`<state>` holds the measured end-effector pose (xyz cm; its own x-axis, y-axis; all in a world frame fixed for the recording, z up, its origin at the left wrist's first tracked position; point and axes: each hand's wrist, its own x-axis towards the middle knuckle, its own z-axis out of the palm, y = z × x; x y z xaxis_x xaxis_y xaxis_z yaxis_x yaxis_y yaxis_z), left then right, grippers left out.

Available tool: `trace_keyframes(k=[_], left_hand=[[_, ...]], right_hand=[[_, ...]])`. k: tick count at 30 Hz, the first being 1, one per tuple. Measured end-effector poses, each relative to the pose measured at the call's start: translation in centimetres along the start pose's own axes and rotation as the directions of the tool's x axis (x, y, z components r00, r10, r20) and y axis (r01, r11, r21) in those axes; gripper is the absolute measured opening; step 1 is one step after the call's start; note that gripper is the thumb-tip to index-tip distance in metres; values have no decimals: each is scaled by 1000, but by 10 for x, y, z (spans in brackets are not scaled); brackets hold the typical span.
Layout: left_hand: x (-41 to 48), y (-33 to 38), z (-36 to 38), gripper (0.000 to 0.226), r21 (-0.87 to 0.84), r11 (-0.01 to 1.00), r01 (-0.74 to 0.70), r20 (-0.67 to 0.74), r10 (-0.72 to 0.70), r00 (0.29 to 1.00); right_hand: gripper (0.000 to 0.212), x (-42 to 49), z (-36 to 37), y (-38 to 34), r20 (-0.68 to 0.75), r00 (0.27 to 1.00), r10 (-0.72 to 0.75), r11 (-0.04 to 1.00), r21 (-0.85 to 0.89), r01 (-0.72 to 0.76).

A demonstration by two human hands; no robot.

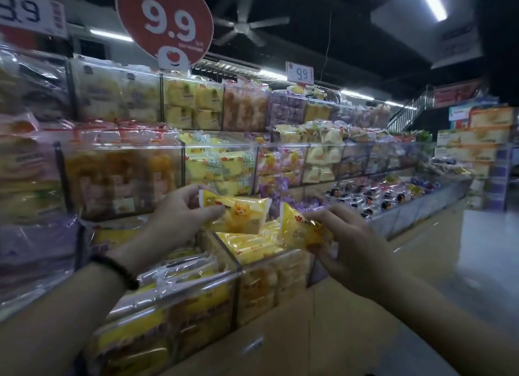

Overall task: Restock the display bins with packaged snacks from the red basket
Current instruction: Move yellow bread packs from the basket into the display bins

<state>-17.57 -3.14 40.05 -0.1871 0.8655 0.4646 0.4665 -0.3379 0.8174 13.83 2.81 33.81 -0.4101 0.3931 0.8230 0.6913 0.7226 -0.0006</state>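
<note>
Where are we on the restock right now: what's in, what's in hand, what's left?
Done: the clear bin below the hands already holds a pile of yellow packets. In hand: the left hand holds one yellow packet and the right hand another yellow packet, both held above that bin, not yet dropped. Left: the red basket is out of view, so the remaining stock can't be judged.

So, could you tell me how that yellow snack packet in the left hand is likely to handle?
The snack packet is probably light and soft: the left hand holds it by one end. Its glossy film looks slippery, and the puffy contents could crush under a tight grip.
</note>
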Motion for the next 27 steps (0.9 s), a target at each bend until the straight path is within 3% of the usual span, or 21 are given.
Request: trace_keyframes(k=[4, 8, 10, 13, 17, 23, 27], left_hand=[[67, -21, -3, 24, 151, 988, 31, -41, -25, 999], [108, -50, 9, 26, 168, 983, 72, -23, -69, 997], [121, -74, 14, 28, 286, 956, 67, -59, -52, 997], [125, -91, 20, 36, 584, 811, -18, -82, 81, 993], [116, -87, 26, 25, 832, 552, -56, -35, 152, 988], [113, -84, 24, 16, 823, 563, 72, -112, 37, 993], [111, -80, 26, 20, 845, 525, 105, -126, 6, 992]], right_hand=[[55, 41, 22, 16, 32, 999, -26, 988, -149, 30], [50, 74, 50, 24, 56, 998, 1, 970, -241, 13], [51, 88, 67, 29, 93, 995, 33, 964, -267, -7], [51, 106, 95, 35, 166, 985, 36, 946, -324, 20], [49, 129, 128, 35, 208, 977, 38, 933, -359, 40], [56, 153, 157, 28, 266, 962, 56, 942, -334, 37], [51, 155, 173, 27, 389, 915, 104, 935, -351, 43]])
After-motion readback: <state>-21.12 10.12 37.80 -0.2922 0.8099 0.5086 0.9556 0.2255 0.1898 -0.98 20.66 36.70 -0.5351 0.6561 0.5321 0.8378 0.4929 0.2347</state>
